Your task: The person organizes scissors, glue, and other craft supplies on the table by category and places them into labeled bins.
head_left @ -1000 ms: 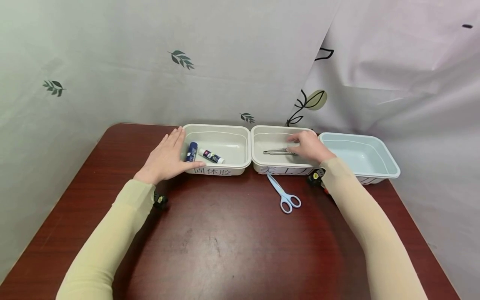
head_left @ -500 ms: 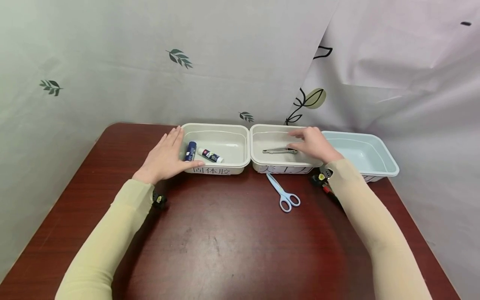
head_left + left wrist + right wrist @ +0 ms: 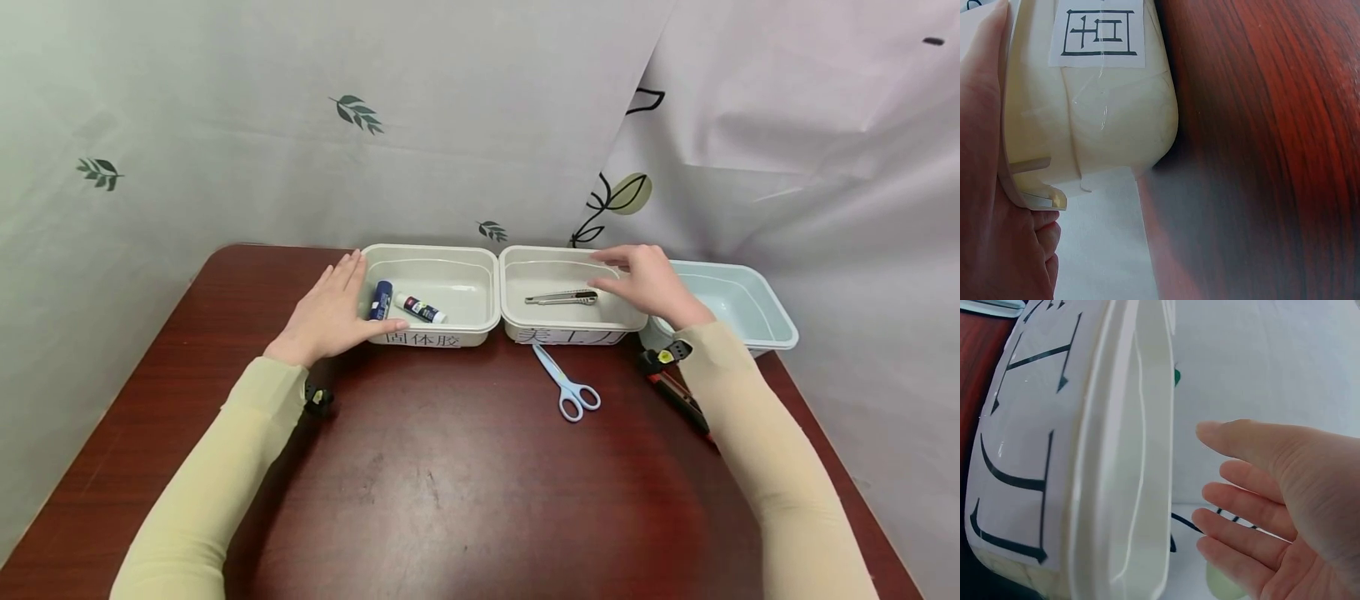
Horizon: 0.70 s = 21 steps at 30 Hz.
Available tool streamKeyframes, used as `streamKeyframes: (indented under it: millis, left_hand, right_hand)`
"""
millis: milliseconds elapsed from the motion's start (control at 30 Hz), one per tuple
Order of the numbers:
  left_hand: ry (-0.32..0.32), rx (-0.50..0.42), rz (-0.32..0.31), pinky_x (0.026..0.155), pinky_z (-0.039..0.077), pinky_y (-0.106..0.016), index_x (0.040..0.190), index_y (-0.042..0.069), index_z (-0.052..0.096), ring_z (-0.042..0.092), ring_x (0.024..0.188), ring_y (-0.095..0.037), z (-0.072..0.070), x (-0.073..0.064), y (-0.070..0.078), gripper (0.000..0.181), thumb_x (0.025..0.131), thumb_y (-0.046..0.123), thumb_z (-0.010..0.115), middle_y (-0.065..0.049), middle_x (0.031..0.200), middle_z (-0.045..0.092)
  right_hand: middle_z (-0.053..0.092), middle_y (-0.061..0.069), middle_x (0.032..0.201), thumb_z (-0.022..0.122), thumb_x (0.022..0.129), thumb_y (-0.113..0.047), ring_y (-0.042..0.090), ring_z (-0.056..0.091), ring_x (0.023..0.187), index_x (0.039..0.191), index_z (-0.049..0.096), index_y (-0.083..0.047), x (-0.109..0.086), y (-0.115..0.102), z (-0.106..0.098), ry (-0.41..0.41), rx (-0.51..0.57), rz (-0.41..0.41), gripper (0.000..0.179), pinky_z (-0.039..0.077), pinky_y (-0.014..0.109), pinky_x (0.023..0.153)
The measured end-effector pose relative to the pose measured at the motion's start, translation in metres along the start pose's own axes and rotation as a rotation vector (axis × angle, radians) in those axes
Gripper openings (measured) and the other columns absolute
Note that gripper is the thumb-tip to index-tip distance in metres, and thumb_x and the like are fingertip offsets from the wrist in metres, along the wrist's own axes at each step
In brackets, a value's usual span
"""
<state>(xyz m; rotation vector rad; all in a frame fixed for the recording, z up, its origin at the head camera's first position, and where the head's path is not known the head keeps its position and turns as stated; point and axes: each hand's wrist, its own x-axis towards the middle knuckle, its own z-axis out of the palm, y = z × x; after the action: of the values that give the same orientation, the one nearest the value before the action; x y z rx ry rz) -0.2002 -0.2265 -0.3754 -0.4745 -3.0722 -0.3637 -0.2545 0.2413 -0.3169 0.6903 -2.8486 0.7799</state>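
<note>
My left hand [image 3: 326,312] rests on the left end of a cream bin [image 3: 457,332], fingers straight and thumb along its front rim. Two glue sticks, one dark blue [image 3: 381,301] and one blue with a white end [image 3: 421,309], lie inside. In the middle cream bin [image 3: 573,323] a silver box cutter [image 3: 561,297] lies flat on the bottom. Over that bin's right end is my right hand [image 3: 651,285], its fingers apart and holding nothing. The right wrist view shows the hand [image 3: 1285,500] beside the bin rim, thumb and fingers spread.
Light blue scissors [image 3: 567,385] lie in front of the middle bin. A pale blue bin [image 3: 738,302] stands at the right, partly behind my right hand. A slim red and black object [image 3: 681,402] lies partly under my right forearm. A patterned curtain [image 3: 450,125] hangs behind the table.
My right hand has moved right and up, away from the box cutter, which now lies fully visible in the middle bin. My left hand stays in place.
</note>
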Motion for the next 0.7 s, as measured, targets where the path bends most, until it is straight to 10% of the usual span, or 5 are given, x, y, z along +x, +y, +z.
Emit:
streamKeyframes:
  millis: [700]
  left_hand:
    - [0.004,-0.002,0.001,0.124,0.002,-0.045,0.16,-0.007,0.006,0.005,0.154,-0.035,0.001,0.002,0.0,0.127,0.084,0.083,0.054,-0.024,0.167,0.006]
  right_hand:
    - [0.068,0.021,0.125,0.082,0.089,-0.02,0.041,0.066,0.112,0.127,0.071,0.002,-0.032,0.002,-0.017,0.04,0.003,0.03,0.045,0.052,0.055,0.094]
